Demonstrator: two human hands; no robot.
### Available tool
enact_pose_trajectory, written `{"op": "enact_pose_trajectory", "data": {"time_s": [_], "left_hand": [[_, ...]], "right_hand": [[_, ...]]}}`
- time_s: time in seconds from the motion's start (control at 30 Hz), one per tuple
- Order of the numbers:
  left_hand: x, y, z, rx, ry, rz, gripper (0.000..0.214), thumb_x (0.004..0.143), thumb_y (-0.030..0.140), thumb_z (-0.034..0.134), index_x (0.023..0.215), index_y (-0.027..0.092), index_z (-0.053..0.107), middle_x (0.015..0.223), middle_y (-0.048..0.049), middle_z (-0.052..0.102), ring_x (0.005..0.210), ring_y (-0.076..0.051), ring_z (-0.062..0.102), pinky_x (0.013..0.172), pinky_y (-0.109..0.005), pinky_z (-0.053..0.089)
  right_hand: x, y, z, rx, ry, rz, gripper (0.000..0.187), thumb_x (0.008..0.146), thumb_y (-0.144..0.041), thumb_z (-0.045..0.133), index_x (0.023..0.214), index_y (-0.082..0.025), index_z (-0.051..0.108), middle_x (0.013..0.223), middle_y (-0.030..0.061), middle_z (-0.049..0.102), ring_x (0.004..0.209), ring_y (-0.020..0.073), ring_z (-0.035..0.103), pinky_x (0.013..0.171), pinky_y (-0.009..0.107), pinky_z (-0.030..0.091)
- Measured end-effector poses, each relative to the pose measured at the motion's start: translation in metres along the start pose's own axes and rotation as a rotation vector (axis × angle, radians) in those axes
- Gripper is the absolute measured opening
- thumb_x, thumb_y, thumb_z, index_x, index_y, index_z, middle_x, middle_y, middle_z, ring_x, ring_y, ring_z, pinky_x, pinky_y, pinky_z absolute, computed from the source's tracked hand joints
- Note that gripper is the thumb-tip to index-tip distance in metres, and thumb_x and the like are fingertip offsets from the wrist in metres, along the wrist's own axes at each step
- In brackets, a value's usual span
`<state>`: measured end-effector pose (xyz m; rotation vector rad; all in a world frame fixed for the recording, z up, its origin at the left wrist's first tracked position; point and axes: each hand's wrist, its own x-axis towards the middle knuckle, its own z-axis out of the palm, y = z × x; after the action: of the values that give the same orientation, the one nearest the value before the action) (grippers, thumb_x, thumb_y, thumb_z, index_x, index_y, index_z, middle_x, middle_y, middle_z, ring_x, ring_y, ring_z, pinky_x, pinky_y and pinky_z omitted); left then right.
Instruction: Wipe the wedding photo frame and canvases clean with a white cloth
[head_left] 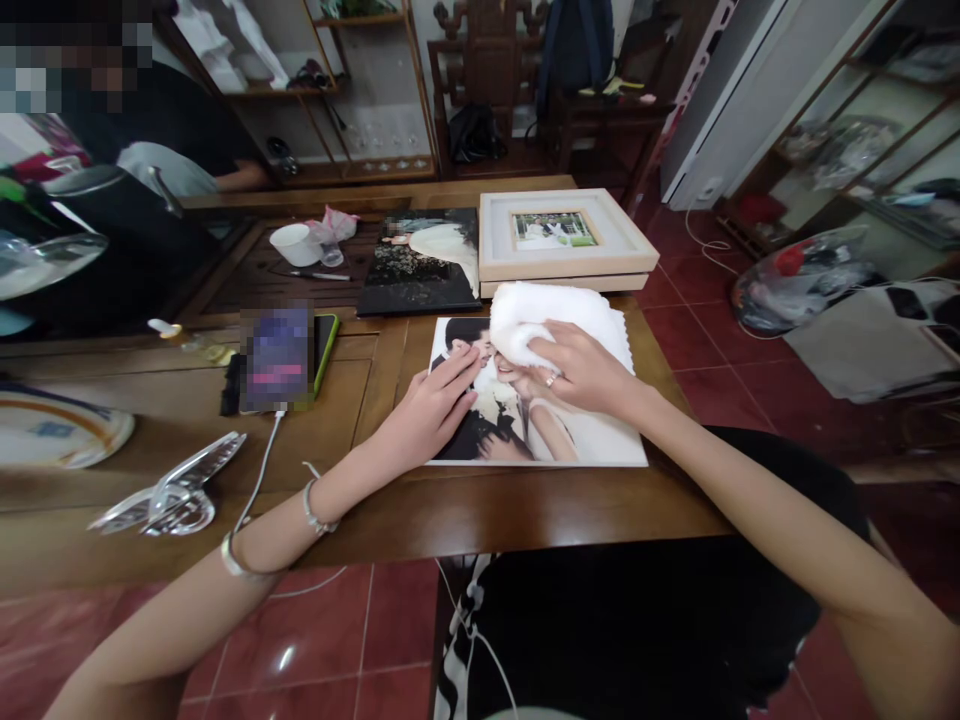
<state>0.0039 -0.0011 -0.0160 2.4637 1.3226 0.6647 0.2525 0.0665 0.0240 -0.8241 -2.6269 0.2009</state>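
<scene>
The photo print (525, 420) lies flat near the worktop (360, 400) front edge, w/ the left hand (431, 410) spread flat on its 9 o'clock side and the right hand (581, 370) bunched around a white cloth (551, 315) pressed at its 12 o'clock end. Print looks thin, glossy, prob. slippery and easily creased, so best held flat-palmed or by the edges; cloth is soft and light.

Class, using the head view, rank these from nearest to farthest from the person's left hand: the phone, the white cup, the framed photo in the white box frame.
Measured from the left hand:
1. Phone, just to its left on the table.
2. White cup, farther back and left.
3. Framed photo, back right; near enough to the cup's distance that this order is uncertain.
</scene>
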Motion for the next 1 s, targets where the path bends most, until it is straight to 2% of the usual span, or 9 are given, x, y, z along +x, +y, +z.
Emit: {"op": "enact_pose_trajectory", "data": {"time_s": [0.13,0.27,0.37,0.47,0.63,0.73,0.87,1.0], "left_hand": [[0.000,0.000,0.001,0.002,0.006,0.000,0.047,0.102,0.025,0.039,0.148,0.017,0.040,0.156,-0.0148,0.038,0.147,-0.029,0.029,0.114,-0.054,0.034],[0.000,0.001,-0.001,0.008,-0.003,-0.004,0.047,0.102,0.026,0.039,0.148,0.017,0.041,0.156,-0.0144,0.037,0.147,-0.028,0.028,0.114,-0.053,0.034],[0.000,0.002,-0.003,0.022,-0.017,-0.003,0.047,0.102,0.026,0.038,0.148,0.014,0.040,0.156,-0.0155,0.037,0.148,-0.028,0.027,0.115,-0.052,0.033],[0.001,0.004,-0.004,0.030,-0.021,-0.004,0.047,0.102,0.026,0.038,0.147,0.012,0.042,0.156,-0.0164,0.038,0.147,-0.027,0.029,0.116,-0.051,0.033],[0.001,0.004,-0.003,0.036,-0.027,-0.010,0.047,0.102,0.025,0.038,0.147,0.011,0.041,0.155,-0.0174,0.038,0.147,-0.029,0.029,0.114,-0.053,0.035],[0.001,0.004,-0.002,0.036,-0.021,-0.007,0.047,0.102,0.024,0.039,0.147,0.014,0.041,0.155,-0.0165,0.039,0.147,-0.028,0.030,0.113,-0.054,0.036],[0.000,0.003,-0.002,0.038,-0.012,0.002,0.047,0.102,0.024,0.039,0.148,0.016,0.040,0.155,-0.0159,0.039,0.146,-0.028,0.030,0.113,-0.053,0.036],[0.000,0.002,-0.003,0.029,-0.007,0.004,0.047,0.102,0.024,0.038,0.148,0.018,0.041,0.155,-0.0152,0.038,0.147,-0.028,0.030,0.114,-0.052,0.036]], "right_hand": [[0.004,0.002,0.005,-0.033,0.037,0.042,0.021,0.092,-0.024,0.047,0.099,-0.016,0.066,0.106,0.0158,0.069,0.103,0.0305,0.061,0.096,0.051,0.044],[-0.011,-0.011,0.004,-0.017,0.044,-0.025,0.018,0.086,-0.015,0.051,0.098,-0.017,0.065,0.126,0.0177,0.064,0.122,0.0288,0.057,0.108,0.052,0.039],[-0.030,-0.031,0.000,0.004,0.023,-0.074,0.019,0.081,-0.012,0.053,0.095,-0.015,0.065,0.134,0.0211,0.059,0.130,0.0294,0.052,0.110,0.054,0.039],[-0.053,-0.056,-0.004,0.042,-0.024,-0.105,0.019,0.079,-0.011,0.054,0.092,-0.016,0.066,0.138,0.0205,0.056,0.135,0.0294,0.048,0.112,0.056,0.037],[-0.089,-0.103,-0.011,0.128,-0.085,-0.047,0.016,0.078,-0.011,0.055,0.085,-0.018,0.067,0.141,0.0189,0.055,0.139,0.0270,0.042,0.114,0.053,0.036],[-0.102,-0.119,-0.014,0.155,-0.107,-0.053,0.014,0.075,-0.012,0.057,0.083,-0.019,0.066,0.142,0.0185,0.055,0.140,0.0265,0.042,0.115,0.051,0.036],[-0.100,-0.116,-0.018,0.168,-0.115,-0.050,0.016,0.076,-0.012,0.056,0.086,-0.020,0.066,0.141,0.0162,0.056,0.138,0.0242,0.045,0.115,0.048,0.038],[-0.079,-0.093,-0.016,0.151,-0.087,-0.009,0.016,0.081,-0.014,0.054,0.089,-0.020,0.067,0.138,0.0158,0.058,0.131,0.0257,0.052,0.109,0.049,0.043]]}}
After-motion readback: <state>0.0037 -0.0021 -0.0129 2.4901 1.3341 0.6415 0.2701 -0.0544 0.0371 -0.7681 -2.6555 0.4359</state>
